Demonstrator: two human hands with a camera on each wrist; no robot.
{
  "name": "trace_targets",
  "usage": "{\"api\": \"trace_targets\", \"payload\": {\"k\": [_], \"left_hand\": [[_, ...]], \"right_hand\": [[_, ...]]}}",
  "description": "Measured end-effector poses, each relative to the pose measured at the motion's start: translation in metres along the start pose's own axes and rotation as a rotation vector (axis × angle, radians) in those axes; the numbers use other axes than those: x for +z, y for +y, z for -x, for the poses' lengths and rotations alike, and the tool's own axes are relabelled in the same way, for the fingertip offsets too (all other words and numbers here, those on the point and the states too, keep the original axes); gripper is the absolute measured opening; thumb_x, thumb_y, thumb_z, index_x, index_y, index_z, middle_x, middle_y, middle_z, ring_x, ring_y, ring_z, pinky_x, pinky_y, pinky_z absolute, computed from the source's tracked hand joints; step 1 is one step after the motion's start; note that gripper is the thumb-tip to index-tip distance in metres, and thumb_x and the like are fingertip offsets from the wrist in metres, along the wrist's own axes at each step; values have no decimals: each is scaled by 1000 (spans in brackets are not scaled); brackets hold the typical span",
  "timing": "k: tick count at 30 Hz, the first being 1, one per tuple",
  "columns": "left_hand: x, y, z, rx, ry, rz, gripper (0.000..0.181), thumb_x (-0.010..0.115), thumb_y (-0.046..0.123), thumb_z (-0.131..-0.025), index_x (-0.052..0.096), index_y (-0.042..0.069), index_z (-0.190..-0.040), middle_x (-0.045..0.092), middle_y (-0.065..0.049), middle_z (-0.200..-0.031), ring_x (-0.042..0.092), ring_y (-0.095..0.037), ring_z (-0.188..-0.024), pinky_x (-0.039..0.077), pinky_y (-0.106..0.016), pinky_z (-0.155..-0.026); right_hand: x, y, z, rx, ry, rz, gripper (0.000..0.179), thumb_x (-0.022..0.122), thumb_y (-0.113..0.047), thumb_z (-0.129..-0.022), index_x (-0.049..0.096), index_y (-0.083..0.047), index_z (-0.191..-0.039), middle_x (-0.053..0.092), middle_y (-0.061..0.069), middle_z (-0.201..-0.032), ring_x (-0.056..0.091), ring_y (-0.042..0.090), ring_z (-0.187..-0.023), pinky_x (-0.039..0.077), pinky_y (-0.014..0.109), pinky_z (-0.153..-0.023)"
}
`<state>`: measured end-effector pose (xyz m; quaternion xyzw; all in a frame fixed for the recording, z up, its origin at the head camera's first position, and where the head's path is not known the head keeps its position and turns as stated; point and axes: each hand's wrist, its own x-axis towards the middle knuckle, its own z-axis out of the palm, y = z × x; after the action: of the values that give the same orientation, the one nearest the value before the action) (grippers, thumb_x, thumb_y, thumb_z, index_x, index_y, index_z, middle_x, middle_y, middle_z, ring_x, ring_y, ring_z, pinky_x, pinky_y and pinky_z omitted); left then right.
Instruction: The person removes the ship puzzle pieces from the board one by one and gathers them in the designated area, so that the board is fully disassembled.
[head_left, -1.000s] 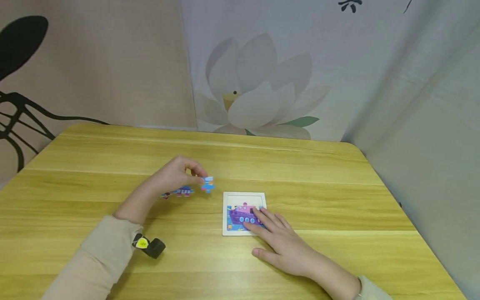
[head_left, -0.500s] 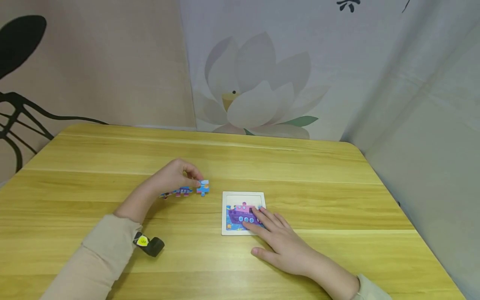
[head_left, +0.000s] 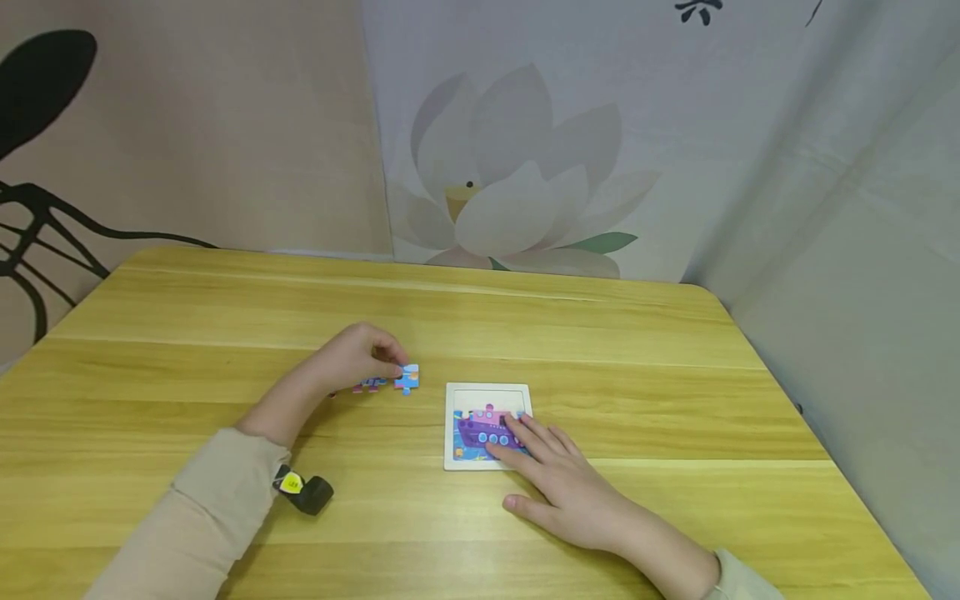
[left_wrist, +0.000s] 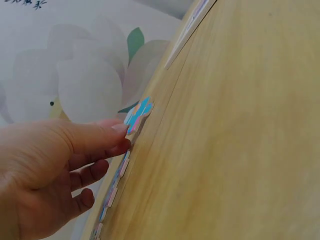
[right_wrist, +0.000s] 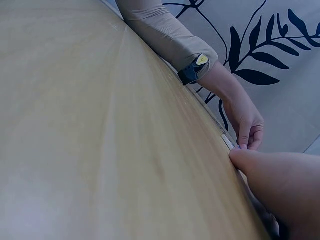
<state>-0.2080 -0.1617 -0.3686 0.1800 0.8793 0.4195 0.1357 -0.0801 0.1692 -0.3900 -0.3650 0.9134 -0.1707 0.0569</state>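
My right hand (head_left: 564, 487), lower right, rests spread, its fingertips on the tray (head_left: 487, 397) at the frame's lower centre. The tray is flat and squarish with no clear long axis, pale-rimmed; a glossy purple ship (head_left: 480, 435) fills its lower part, the top strip bare. Up and left, my left hand (head_left: 362, 354) pinches a blue piece (head_left: 409, 381) by thumb and forefinger, tab toward the frame's bottom. From that hand, the nearer one, the tray lies right and slightly down. Other pieces (head_left: 371, 385), thin and knobbed, lie just left, partly hidden. Beyond the grained wooden table (head_left: 637, 358) hangs a lotus-printed cloth (head_left: 525, 167).
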Motion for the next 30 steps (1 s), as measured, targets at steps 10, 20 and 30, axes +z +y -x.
{"api": "trace_targets", "payload": {"k": [10, 20, 30], "left_hand": [[3, 6, 0, 49, 1, -110, 6, 68, 2, -87, 72, 6, -89, 65, -2, -77, 50, -14, -51, 42, -25, -46], [4, 9, -1, 101, -9, -224, 6, 70, 2, -85, 72, 8, -83, 64, 2, -75, 52, -12, -53, 46, -27, -53], [5, 3, 1, 83, -22, -112, 7, 67, -2, -86, 71, 4, -88, 64, -2, -77, 51, -14, -53, 45, -27, -50]], "right_hand": [[2, 0, 0, -3, 10, -1, 58, 43, -50, -98, 29, -31, -151, 8, 0, -159, 4, 22, -144, 5, 50, -112], [2, 1, 0, -4, 21, -4, 57, 43, -50, -98, 31, -31, -150, 9, 1, -159, 6, 22, -144, 6, 51, -112], [3, 1, -1, -3, 15, 0, 57, 42, -51, -98, 29, -31, -151, 8, 1, -159, 5, 23, -144, 5, 50, -112]]}}
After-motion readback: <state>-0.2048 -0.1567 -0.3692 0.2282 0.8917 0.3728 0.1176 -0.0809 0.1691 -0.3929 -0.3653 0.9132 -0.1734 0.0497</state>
